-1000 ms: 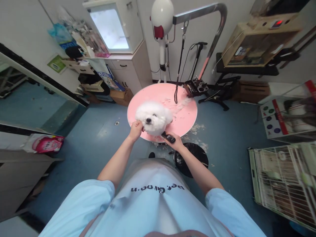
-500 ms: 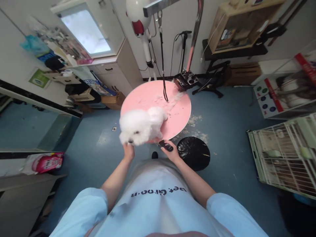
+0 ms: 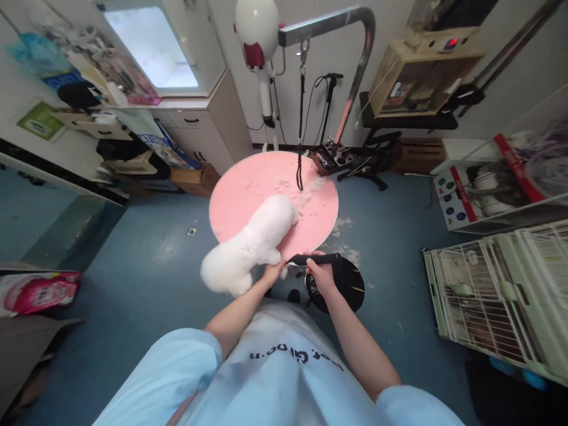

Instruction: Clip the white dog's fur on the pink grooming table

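A white fluffy dog is on the round pink grooming table, its head hanging over the near left edge and turned away so its face does not show. My left hand is closed at the end of the dog's front leg, by the table's near edge; the paw itself is mostly hidden. In my right hand is a black hair clipper, held level with its tip pointing left, close to my left fingers. Whether the tip touches fur I cannot tell.
A black noose hangs from the metal grooming arm above the table. Loose fur lies on the tabletop and floor. A black-lined bin stands below my right hand. A wire cage is on the right, a white dryer behind.
My left hand has moved from the dog's chin rightward to its front leg. The clipper has turned level and is closer to that paw. The dog's head has swung down and away.
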`<state>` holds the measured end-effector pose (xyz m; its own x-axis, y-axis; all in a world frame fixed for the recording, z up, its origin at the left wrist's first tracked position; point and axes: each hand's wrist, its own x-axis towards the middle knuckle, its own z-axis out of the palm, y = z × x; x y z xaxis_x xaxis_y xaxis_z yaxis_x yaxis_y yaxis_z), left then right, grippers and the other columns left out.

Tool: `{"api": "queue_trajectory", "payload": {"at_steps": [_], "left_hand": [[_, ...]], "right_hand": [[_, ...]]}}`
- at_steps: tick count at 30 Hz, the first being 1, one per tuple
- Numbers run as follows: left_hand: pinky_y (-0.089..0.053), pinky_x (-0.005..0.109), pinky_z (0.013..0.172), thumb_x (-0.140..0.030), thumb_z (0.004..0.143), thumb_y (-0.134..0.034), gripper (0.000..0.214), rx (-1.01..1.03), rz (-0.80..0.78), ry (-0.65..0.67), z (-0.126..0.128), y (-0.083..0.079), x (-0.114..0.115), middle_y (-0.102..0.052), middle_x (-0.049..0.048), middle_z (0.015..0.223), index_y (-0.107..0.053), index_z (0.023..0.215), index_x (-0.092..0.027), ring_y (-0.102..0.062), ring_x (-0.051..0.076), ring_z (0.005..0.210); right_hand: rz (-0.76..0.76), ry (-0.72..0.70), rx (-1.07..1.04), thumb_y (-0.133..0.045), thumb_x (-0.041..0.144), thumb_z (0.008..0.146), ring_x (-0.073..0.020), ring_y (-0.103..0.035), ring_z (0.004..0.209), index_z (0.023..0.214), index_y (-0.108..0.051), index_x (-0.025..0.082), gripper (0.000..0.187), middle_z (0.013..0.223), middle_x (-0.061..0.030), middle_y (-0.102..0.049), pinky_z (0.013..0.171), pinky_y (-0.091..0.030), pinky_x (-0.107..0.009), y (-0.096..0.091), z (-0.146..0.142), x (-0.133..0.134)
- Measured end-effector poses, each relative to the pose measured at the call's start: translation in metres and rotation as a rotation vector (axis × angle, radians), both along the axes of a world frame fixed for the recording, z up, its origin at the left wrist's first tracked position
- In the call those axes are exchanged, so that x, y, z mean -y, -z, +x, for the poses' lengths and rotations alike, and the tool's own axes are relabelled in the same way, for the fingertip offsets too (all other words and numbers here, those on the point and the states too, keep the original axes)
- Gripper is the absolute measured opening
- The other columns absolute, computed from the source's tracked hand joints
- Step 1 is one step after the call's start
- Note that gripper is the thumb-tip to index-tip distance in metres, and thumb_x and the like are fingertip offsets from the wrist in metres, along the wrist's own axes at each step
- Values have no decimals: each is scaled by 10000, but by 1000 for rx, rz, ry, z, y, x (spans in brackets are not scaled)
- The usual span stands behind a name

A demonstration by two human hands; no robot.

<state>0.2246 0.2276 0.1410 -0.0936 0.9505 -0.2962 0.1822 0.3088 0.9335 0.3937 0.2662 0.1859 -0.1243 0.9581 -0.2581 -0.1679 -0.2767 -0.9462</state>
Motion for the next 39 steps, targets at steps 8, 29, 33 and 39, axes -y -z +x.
{"api": "queue_trajectory", "payload": {"at_steps": [8,29,33,39], "left_hand": [[-420,297,536,-673,726,-608,518,120,-236,-186,-26,23,70,-504,25,466,-463,542,-211,-477,136,463],[-355,292,471,-666,714,-640,522,46,-433,-136,-64,5,138,-418,5,450,-396,559,-231,-412,122,424],[-348,275,456,-722,752,-595,588,32,-448,-115,-72,4,143,-367,-6,422,-364,556,-219,-406,113,408],[-351,259,464,-642,832,-609,547,102,-471,-79,-84,2,145,-319,-23,428,-355,602,-216,-392,92,403]], "right_hand": [[339,-287,259,-760,323,688,-254,-735,884,974,-670,207,322,949,-66,-770,848,-610,-419,-18,-105,-28],[-105,-423,-210,-697,257,600,-184,-616,696,907,-604,219,323,889,-20,-741,636,-510,-325,30,-105,-2],[-194,-401,-346,-679,257,573,-133,-534,560,909,-613,219,345,761,9,-701,544,-440,-277,38,-98,-12],[-260,-319,-454,-685,214,571,-131,-575,635,911,-623,221,345,788,21,-695,576,-449,-251,41,-113,5]]}}
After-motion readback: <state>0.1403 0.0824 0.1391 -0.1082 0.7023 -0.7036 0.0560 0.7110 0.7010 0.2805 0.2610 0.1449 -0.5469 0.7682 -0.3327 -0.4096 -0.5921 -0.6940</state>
